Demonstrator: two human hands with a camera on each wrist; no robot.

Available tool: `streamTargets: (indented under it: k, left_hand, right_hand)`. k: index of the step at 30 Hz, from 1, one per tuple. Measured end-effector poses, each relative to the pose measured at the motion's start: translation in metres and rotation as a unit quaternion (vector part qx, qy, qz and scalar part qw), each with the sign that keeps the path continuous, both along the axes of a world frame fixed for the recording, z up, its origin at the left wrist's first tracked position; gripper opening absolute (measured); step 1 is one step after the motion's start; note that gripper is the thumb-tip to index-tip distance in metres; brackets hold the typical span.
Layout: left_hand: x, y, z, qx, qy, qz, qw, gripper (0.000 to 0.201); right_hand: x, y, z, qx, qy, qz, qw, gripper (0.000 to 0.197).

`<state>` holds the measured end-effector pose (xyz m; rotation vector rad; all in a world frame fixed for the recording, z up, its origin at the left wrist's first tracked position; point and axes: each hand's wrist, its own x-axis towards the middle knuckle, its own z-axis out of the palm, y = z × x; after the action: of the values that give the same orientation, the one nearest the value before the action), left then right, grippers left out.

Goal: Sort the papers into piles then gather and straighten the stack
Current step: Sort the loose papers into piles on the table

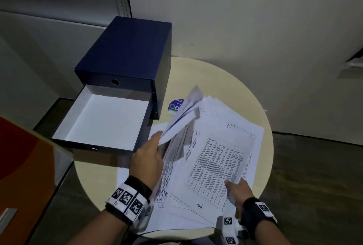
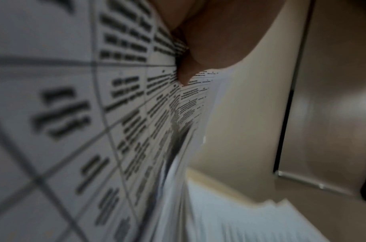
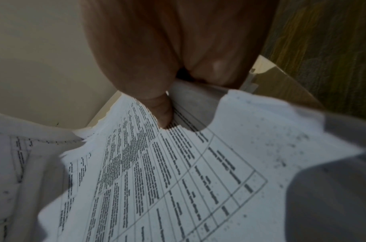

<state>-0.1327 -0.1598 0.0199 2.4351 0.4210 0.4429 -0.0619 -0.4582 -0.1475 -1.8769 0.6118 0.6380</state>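
A loose, fanned stack of printed papers [image 1: 216, 158] covers the round cream table [image 1: 225, 79]. My left hand [image 1: 149, 156] grips a bundle of sheets [image 1: 182, 119] and holds it raised on edge at the stack's left side. In the left wrist view the printed sheets [image 2: 95, 114] fill the frame beside my fingers [image 2: 188, 68]. My right hand [image 1: 237, 187] pinches the near right corner of the top printed sheet, thumb on top. The right wrist view shows the thumb [image 3: 155, 101] pressing the sheet [image 3: 177, 172].
A dark blue drawer box [image 1: 125, 52] stands at the table's back left, its lower white-lined drawer [image 1: 102, 121] pulled out. A round blue sticker [image 1: 175, 105] lies near the box. An orange surface [image 1: 21, 166] is at the left. Walls close in behind.
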Motion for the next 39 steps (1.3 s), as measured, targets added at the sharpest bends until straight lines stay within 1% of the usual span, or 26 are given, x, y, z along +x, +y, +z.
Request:
streamTargets:
  k: [2,4,6,8,9,10,11,13,14,15,17,18,19,20,22,23,24,25,27,29,30,31,33,34,37,39]
  left_hand:
    - [0.006,0.004,0.035,0.031,-0.080,0.010,0.996,0.050]
    - [0.011,0.010,0.072,0.049,-0.156,0.046,0.985,0.045]
    - [0.016,0.021,0.103,0.037,-0.218,0.086,0.972,0.034]
    - [0.025,0.034,0.122,-0.045,-0.260,0.090,0.960,0.016]
    - [0.031,0.037,0.128,-0.105,-0.267,0.086,0.954,0.015]
    - [0.037,0.040,0.127,-0.150,-0.258,0.087,0.950,0.016]
    - [0.043,0.039,0.123,-0.171,-0.232,0.093,0.953,0.016]
    - [0.052,0.026,0.099,-0.183,-0.148,0.103,0.966,0.022]
    - [0.056,0.020,0.077,-0.196,-0.100,0.096,0.971,0.024]
    - [0.058,0.014,0.054,-0.217,-0.049,0.086,0.971,0.024]
    - [0.058,0.005,0.000,-0.260,0.072,0.063,0.961,0.030]
    - [0.057,0.001,-0.023,-0.267,0.128,0.056,0.954,0.037]
    - [0.056,-0.001,-0.043,-0.267,0.171,0.052,0.947,0.042]
    - [0.055,-0.003,-0.061,-0.265,0.202,0.052,0.941,0.044]
    - [0.051,-0.008,-0.085,-0.269,0.263,0.066,0.924,0.047]
    - [0.049,-0.009,-0.094,-0.270,0.292,0.061,0.915,0.049]
    - [0.047,-0.010,-0.105,-0.276,0.316,0.043,0.907,0.048]
    - [0.045,-0.011,-0.111,-0.287,0.338,0.020,0.896,0.047]
    - [0.042,-0.010,-0.124,-0.302,0.356,-0.003,0.885,0.044]
    - [0.039,-0.008,-0.125,-0.283,0.332,0.010,0.900,0.029]
    - [0.039,-0.005,-0.126,-0.274,0.317,0.027,0.908,0.022]
    - [0.038,-0.001,-0.125,-0.263,0.307,0.044,0.914,0.019]
    - [0.041,0.009,-0.123,-0.230,0.302,0.068,0.923,0.020]
    - [0.043,0.014,-0.121,-0.221,0.304,0.071,0.924,0.019]
    - [0.043,0.022,-0.116,-0.265,0.328,0.018,0.907,0.013]
    - [0.041,0.014,-0.112,-0.295,0.331,-0.011,0.896,0.009]
  right_hand:
    - [0.001,-0.001,-0.002,0.000,0.002,0.004,1.000,0.056]
    - [0.000,-0.002,-0.006,0.005,0.001,0.007,1.000,0.059]
    - [0.000,-0.002,-0.005,0.000,0.002,0.015,1.000,0.056]
    - [0.002,-0.002,-0.002,-0.006,0.009,0.028,1.000,0.048]
    - [0.002,-0.002,0.002,-0.013,0.019,0.038,0.999,0.044]
    - [0.002,-0.002,0.004,-0.017,0.020,0.052,0.998,0.039]
    - [0.002,-0.002,0.012,-0.023,0.023,0.061,0.998,0.035]
    - [0.003,-0.005,0.016,-0.023,0.025,0.068,0.997,0.022]
    - [0.004,-0.006,0.013,-0.017,0.025,0.075,0.997,0.018]
    - [0.003,-0.005,0.015,-0.005,0.027,0.067,0.997,0.024]
    - [0.004,-0.006,0.011,0.024,0.035,0.027,0.999,0.058]
    - [0.004,-0.006,0.012,0.052,0.042,0.002,0.998,0.070]
    - [0.003,-0.006,0.011,0.082,0.045,-0.021,0.995,0.076]
    - [0.004,-0.006,0.008,0.115,0.049,-0.042,0.991,0.080]
    - [0.004,-0.004,0.010,0.157,0.051,-0.033,0.986,0.108]
    - [0.002,-0.004,0.010,0.144,0.049,-0.034,0.988,0.121]
    - [0.003,-0.006,0.006,0.122,0.039,-0.038,0.991,0.124]
    - [0.002,-0.007,0.003,0.105,0.034,-0.031,0.993,0.117]
    - [-0.002,-0.006,0.009,0.064,0.027,-0.007,0.998,0.085]
    - [-0.001,-0.006,0.008,0.059,0.007,0.000,0.998,0.050]
    - [-0.001,-0.005,0.009,0.049,0.000,0.009,0.999,0.041]
    - [-0.001,-0.005,0.010,0.045,0.002,0.012,0.999,0.039]
    - [-0.002,-0.011,-0.002,0.057,0.010,-0.003,0.998,0.051]
    - [-0.002,-0.008,0.004,0.054,0.019,-0.005,0.998,0.059]
    - [0.002,-0.006,0.007,0.073,0.023,-0.035,0.996,0.074]
    - [0.004,-0.006,0.008,0.113,0.024,-0.039,0.993,0.109]
